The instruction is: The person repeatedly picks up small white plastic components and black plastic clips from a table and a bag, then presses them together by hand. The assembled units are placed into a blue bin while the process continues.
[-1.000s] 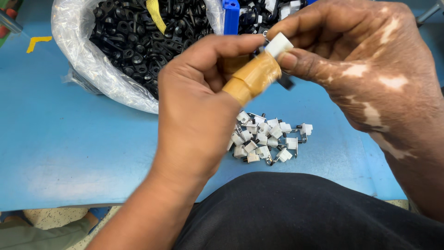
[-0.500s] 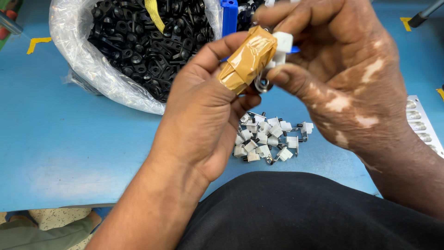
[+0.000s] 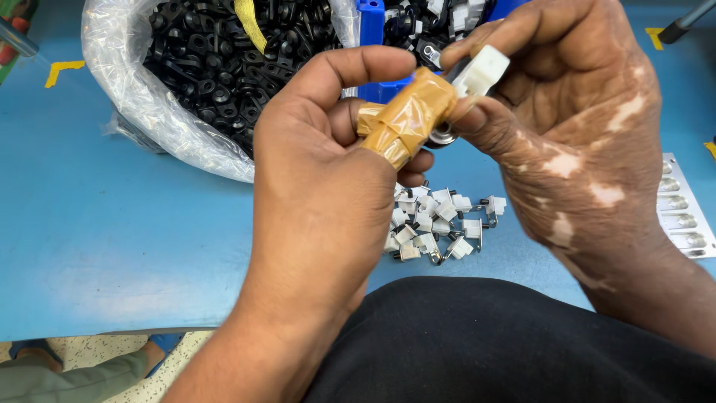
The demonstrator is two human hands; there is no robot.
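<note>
Your two hands meet above the blue table (image 3: 112,224), raised in front of you so that they cover much of what lies behind. Your left hand (image 3: 321,194) has a thumb wrapped in brown tape (image 3: 403,119), and that thumb and the forefinger close toward the small white plastic part (image 3: 481,71). Your right hand (image 3: 567,127) pinches the same white part between thumb and fingers; a metal ring shows just beneath it, at the tape's edge. So both hands are clamped on this one piece, held well above the table.

Under your hands lies a heap of finished white parts (image 3: 440,224), partly hidden by your left hand; more than a dozen show, too crowded to count exactly. Behind, one clear plastic bag (image 3: 149,112) holds many black clips. One blue bin (image 3: 373,30) beside it holds more black and white pieces. One clear moulded tray (image 3: 682,209) lies at the right edge.
</note>
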